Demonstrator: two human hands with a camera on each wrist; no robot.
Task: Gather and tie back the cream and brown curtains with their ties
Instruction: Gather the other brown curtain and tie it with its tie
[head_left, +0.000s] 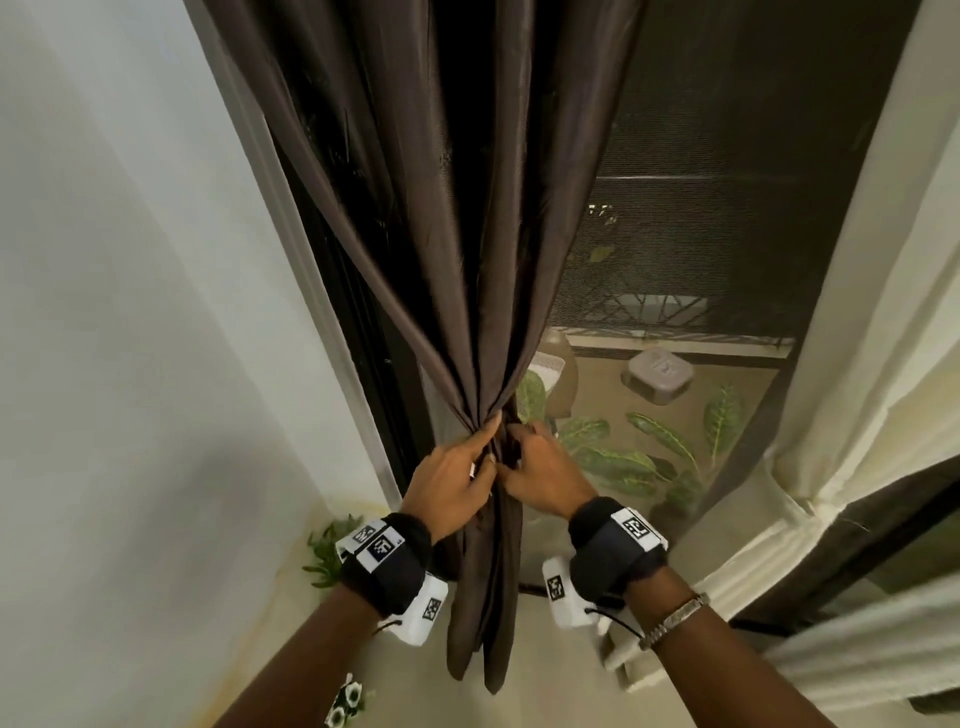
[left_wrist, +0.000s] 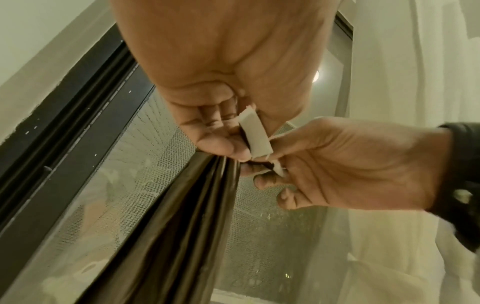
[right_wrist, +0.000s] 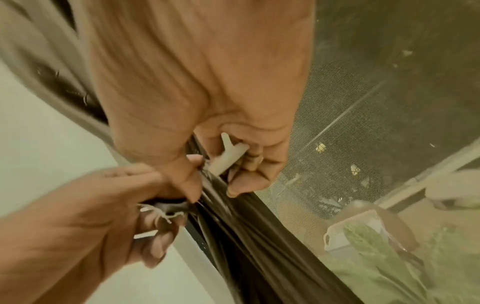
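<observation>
The brown curtain (head_left: 467, 260) hangs bunched into a narrow waist between my hands. My left hand (head_left: 485, 441) presses against the bunch from the left. Its fingers pinch a pale strip end of the tie (left_wrist: 255, 135) in the left wrist view. My right hand (head_left: 514, 452) meets it from the right and pinches the tie's other pale end (right_wrist: 228, 158) against the folds (right_wrist: 259, 236). A frayed bit of the tie (right_wrist: 166, 207) shows under the left hand's fingers (right_wrist: 155, 236). The cream curtain (head_left: 857, 364) hangs at the far right.
A white wall (head_left: 130, 312) and a dark door frame (head_left: 363, 322) stand to the left of the curtain. Behind a mesh screen (head_left: 701, 234) are large-leaved plants (head_left: 649, 447) and a grey stool (head_left: 660, 371). A small plant (head_left: 327, 551) sits on the floor.
</observation>
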